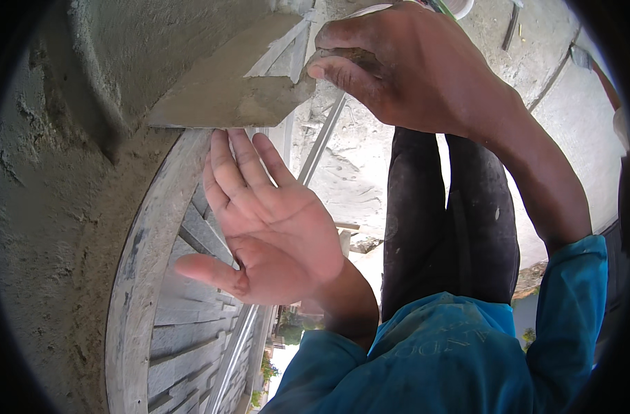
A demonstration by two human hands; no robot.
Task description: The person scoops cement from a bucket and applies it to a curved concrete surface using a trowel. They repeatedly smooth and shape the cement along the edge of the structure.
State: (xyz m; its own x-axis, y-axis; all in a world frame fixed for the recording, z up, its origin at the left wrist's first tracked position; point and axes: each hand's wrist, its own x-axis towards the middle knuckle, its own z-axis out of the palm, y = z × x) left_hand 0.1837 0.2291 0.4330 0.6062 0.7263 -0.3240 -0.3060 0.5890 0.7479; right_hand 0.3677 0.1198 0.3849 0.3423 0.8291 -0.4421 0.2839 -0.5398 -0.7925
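Nearest the camera, the right hand (pixel 425 79) is above and to the right of the other, back turned up, with its thumb and forefinger set narrow around a dark, gritty lump (pixel 358 59). Most of the lump is tucked inside the right fingers, so its full shape cannot be told.

Just left of the right thumb tip is the pointed end of a grey cement slab (pixel 225 96); whether slab and lump join is hidden. The slab runs left from there, above the left fingertips, toward the rough wall (pixel 46 207), and I cannot tell whether it is a loose plate or part of the wall.

The left hand (pixel 270 221) is palm up and bare, thumb spread wide, the long fingers slightly parted. Their tips reach the slab's lower edge, touching it or just beneath it. Left of and below these fingers, a grey curved rim (pixel 132 297) bends downward. Right of them, under the right hand, are the dark trousers (pixel 453 228) and the pale floor (pixel 349 162).

The lump is probably light but crumbly, best cupped in a full, gentle grip rather than pinched hard. The slab's face looks smooth and damp, so likely slippery and easily marked; its thin edge may chip. Flat fingers spread along the underside would suit it better than gripping the point.
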